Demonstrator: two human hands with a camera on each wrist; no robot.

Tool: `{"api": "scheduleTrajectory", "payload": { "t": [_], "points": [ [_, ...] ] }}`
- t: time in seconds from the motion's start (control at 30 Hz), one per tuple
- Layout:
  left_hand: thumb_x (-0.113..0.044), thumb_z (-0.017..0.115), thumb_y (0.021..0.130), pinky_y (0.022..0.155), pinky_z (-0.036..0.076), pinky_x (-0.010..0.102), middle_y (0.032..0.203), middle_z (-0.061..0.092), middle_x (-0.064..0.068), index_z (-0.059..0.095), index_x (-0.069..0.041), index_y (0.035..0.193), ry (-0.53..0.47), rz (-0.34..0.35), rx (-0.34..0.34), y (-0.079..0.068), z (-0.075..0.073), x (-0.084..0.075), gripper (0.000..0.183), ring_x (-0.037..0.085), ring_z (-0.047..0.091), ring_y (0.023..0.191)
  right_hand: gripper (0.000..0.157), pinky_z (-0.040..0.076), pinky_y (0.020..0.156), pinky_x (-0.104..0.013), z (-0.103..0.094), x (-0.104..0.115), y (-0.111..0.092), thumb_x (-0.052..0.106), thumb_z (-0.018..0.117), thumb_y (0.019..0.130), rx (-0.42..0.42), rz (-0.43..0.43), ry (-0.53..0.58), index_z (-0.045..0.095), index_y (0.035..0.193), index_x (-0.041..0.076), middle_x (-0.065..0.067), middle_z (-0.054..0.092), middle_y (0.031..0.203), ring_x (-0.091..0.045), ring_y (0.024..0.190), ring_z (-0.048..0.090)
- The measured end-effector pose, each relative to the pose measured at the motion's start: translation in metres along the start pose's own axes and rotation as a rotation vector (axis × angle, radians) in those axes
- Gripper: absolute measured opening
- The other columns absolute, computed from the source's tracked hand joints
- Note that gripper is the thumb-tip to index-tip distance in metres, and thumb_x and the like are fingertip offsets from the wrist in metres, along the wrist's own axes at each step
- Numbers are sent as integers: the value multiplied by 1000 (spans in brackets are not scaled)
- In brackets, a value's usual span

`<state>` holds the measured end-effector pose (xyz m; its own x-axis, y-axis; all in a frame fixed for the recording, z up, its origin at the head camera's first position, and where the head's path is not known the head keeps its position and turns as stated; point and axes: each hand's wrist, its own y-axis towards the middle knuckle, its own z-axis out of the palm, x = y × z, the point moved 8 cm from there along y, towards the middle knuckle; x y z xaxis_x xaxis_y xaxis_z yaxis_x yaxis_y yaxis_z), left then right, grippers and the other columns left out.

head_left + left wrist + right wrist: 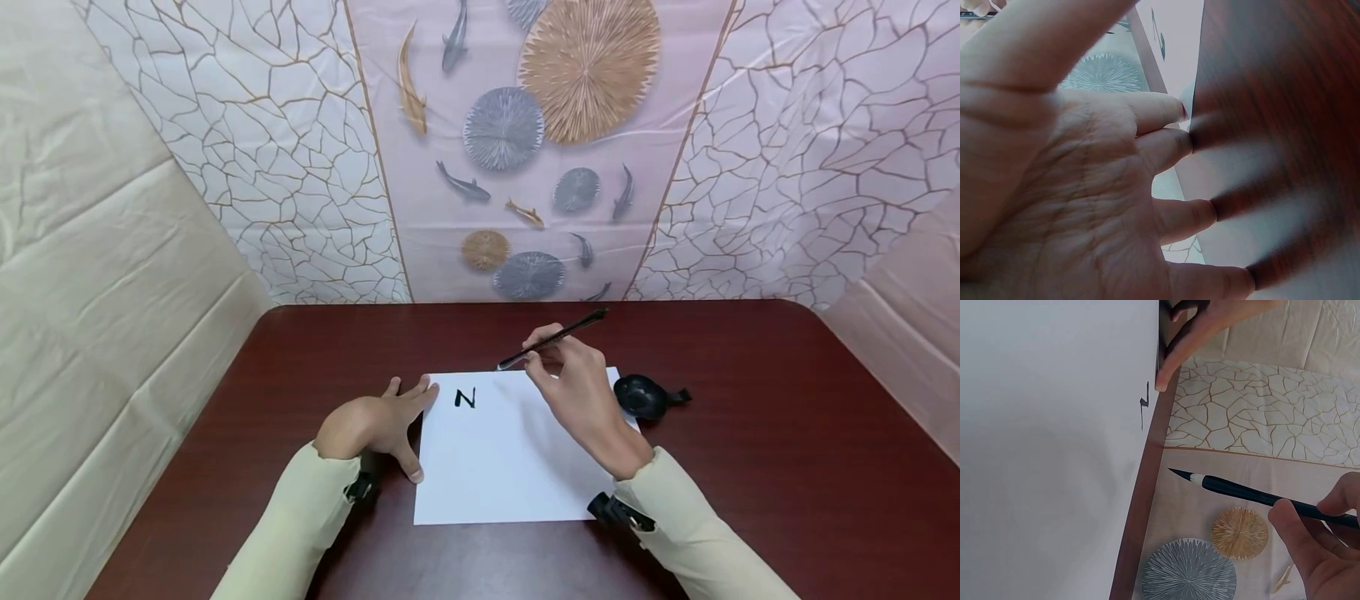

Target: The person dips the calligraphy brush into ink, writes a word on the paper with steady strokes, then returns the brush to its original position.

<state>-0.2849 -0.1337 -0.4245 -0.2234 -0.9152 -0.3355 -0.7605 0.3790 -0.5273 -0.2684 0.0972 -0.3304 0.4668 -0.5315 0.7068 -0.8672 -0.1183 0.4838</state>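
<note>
sleeves (697, 521): nearest, pale, a dark strapped unit (618, 511) at each wrist.
sheet (495, 467): white paper, flat on the dark red table (765, 417). probably light, easily creased, prone to slide on a glossy top; best steadied at an edge, off the strokes.
left hand (378, 423): fingers straight and spread, gripping nothing; fingertips at the sheet's left edge, thumb by the same edge. well apart from the other hand.
right hand (581, 392): above the sheet's right half, thumb and fingers pinching the brush (1241, 492).
black dish (640, 397): spoon-shaped, at the sheet's right edge, tab pointing right. contents can't be told, nor whether it overlaps the paper.
mark (465, 398): black strokes near the far left corner, reads as an n from the head view.
brush position: slanted over the sheet's far edge, handle end up and right. tip looks off the paper; gap hard to judge.
brush handling: likely light, handle stiff and smooth, could roll in a loose pinch. bristles should be soft, splay if pressed hard. hold by the handle, not the hair.
backdrop (300, 167): patterned cloth behind the table.
</note>
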Motion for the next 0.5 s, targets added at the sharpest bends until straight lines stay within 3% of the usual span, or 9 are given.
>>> {"api": "scheduleTrajectory", "payload": {
  "t": [0.27,0.5],
  "points": [
    [-33,102,69,117,27,71,179,3,4,14,-18,172,-10,-2,-3,1,1,1,136,45,-6,162,12,61,87,-38,3,1,-1,3,69,101,8,-10,-20,70,112,7,-9,76,106,-21,100,77],
    [-32,101,70,117,26,72,179,1,2,13,-19,172,-20,-12,4,1,1,2,136,43,-8,162,13,62,84,-34,11,4,-4,-2,70,97,23,-81,-15,71,108,6,-9,77,103,-19,96,78]
  ]
}}
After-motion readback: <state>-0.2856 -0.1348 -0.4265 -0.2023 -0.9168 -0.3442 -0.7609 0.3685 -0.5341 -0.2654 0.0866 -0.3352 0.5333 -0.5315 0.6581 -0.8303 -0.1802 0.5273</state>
